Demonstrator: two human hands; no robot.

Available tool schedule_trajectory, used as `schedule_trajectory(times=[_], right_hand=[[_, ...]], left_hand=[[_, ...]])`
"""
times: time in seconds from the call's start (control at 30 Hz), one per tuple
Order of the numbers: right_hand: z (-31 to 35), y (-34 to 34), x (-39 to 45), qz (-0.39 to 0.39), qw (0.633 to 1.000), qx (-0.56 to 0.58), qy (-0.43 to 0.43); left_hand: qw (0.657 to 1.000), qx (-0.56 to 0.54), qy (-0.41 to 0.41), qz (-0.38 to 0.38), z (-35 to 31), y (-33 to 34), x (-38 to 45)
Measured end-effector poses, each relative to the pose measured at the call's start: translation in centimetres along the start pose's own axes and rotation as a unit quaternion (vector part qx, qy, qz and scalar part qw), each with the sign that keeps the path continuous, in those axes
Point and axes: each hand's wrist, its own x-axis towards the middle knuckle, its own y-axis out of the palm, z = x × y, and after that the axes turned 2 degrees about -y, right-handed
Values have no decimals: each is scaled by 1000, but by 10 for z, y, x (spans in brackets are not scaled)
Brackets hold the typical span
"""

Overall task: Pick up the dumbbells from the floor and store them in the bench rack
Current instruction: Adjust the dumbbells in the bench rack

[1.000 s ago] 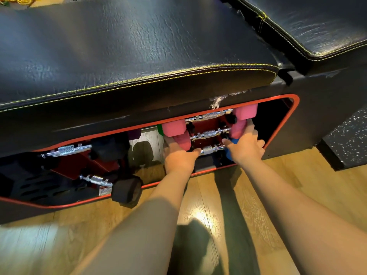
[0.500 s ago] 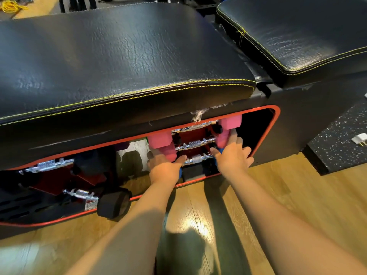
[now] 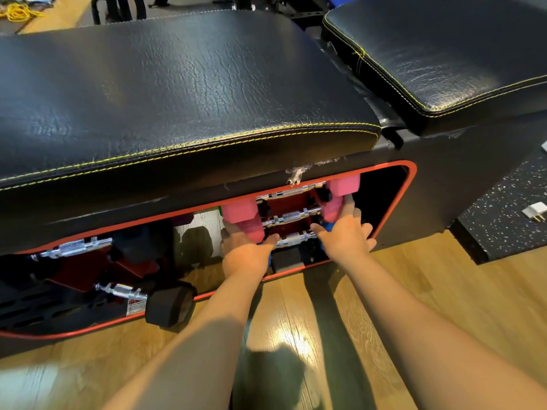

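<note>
The bench rack [image 3: 410, 184] is a red-trimmed opening under the black bench pad [image 3: 177, 84]. Two pink dumbbells [image 3: 344, 184] lie in its upper right slots, one above the other. Below them a blue dumbbell with a chrome handle [image 3: 293, 238] sits in the lowest slot. My left hand [image 3: 245, 257] cups its left end and my right hand [image 3: 344, 241] covers its right end, fingers spread. Only slivers of blue show past my hands. A black hex dumbbell [image 3: 170, 303] rests at the rack's lower left edge.
Another chrome handle [image 3: 74, 247] lies in the left rack section. A second black pad [image 3: 444, 48] stands to the right. Wooden floor [image 3: 296, 335] runs under my arms, with a speckled rubber mat [image 3: 503, 214] and a white plug [image 3: 534, 210] at right.
My head has pulled back and up, so more of the bench top shows. Both hands stay on the ends of the blue dumbbell in the lowest slot.
</note>
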Motion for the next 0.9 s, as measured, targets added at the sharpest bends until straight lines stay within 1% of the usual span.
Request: schedule_trajectory(times=[0.03,0.1,0.2,0.23,0.3,0.33,0.47,0.53,0.7,0.9], right_hand=[[1,-2,0,5,1000,4,4],[3,-7,-3,-27,997,66,2],[6,-19,-9,-108,970,216,-33],[8,-24,-12,-121,961,244,-46],[11,-31,-13,-122,953,272,-56],[14,-33,-12,-114,953,276,-52],[20,-37,-9,-78,962,255,-48],[19,-37,-6,-72,965,248,-45],[19,-37,-4,-64,965,252,-35],[19,-38,-5,-63,967,247,-26]], left_hand=[[1000,-10,-13,-6,1,2,0],[998,-49,-33,-28,-2,-1,-8],[992,-117,-13,-39,-11,-6,-22],[989,-140,-2,-44,-13,-7,-24],[983,-167,11,-69,-15,-9,-26],[981,-178,26,-77,-17,-13,-30],[981,-164,67,-82,-20,-18,-35],[982,-154,73,-79,-20,-20,-35],[984,-119,86,-98,-18,-22,-38],[982,-120,99,-105,-17,-21,-34]])
